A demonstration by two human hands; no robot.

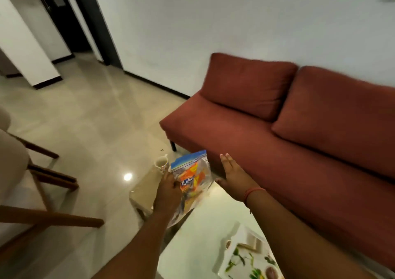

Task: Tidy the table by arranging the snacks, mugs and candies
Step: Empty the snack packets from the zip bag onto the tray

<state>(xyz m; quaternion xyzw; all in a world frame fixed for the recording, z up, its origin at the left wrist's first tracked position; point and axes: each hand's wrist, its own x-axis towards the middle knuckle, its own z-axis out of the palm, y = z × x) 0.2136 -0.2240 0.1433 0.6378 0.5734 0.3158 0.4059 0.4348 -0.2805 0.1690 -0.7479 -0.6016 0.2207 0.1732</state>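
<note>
My left hand [167, 191] grips a clear zip bag of orange snack packets [192, 178] and holds it upright above the far end of the glass table [192, 242]. Just right of the bag, my right hand [233, 178] is flat with its fingers spread, holding nothing and apart from the bag. A white mug [160, 164] with a small print stands on the table's far corner, just beyond my left hand. A white tray with a leaf pattern [241, 259] lies on the near part of the table, with small brown candies on it.
A rust-red sofa [277, 133] runs along the right side, close to the table's edge. Wooden chair frames with beige cushions [32, 184] stand at the left. Glossy tiled floor [96, 118] stretches toward a dark doorway at the upper left.
</note>
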